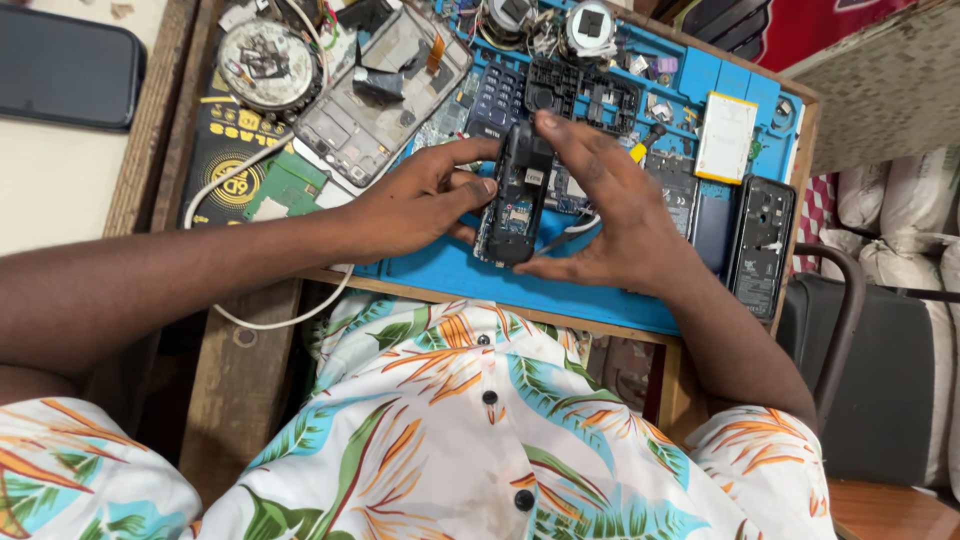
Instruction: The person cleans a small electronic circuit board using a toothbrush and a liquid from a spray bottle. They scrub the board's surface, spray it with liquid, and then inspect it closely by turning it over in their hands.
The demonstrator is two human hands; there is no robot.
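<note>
Small black opened keypad phone body [516,195] gripped between left hand [425,200] and right hand [610,215], tilted above blue rubber repair mat [600,292] on counter. Slip risked if pinch loosened; exposed board could be cracked, loose parts scattered beneath.

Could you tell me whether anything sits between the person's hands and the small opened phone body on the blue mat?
Nothing visible does. Both the left hand and the right hand already grip the opened phone body directly, fingers on its sides and top edge, above the blue mat. Other phone parts lie around it, not between.
</note>
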